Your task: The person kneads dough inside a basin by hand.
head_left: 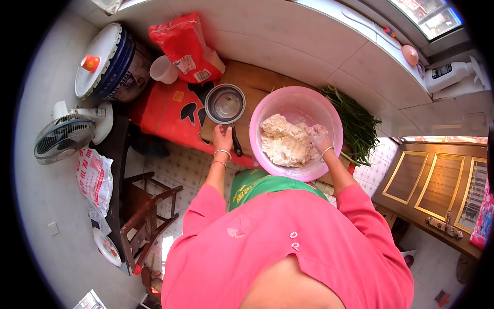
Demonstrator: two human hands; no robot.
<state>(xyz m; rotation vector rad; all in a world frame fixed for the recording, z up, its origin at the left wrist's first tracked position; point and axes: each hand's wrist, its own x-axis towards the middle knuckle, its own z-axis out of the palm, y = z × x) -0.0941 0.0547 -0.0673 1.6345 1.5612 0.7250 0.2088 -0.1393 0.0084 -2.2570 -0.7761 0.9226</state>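
Observation:
A pink plastic basin (337,116) stands on the board, holding a rough, floury lump of dough (285,141). My right hand (320,138), coated in flour, is inside the basin with its curled fingers against the dough's right side. To the basin's left sits a small metal saucepan (225,104) with a black handle (237,143) that points toward me. A little clear liquid seems to lie in it. My left hand (223,138) is closed at the pan's near edge, beside the handle; its fingertips are partly hidden.
Green leafy stalks (355,121) lie right of the basin. A red flour bag (198,51), a white plastic cup (163,70) and a large blue bucket (123,67) stand at the back left. A fan (67,136) and a wooden chair (146,221) are on the left.

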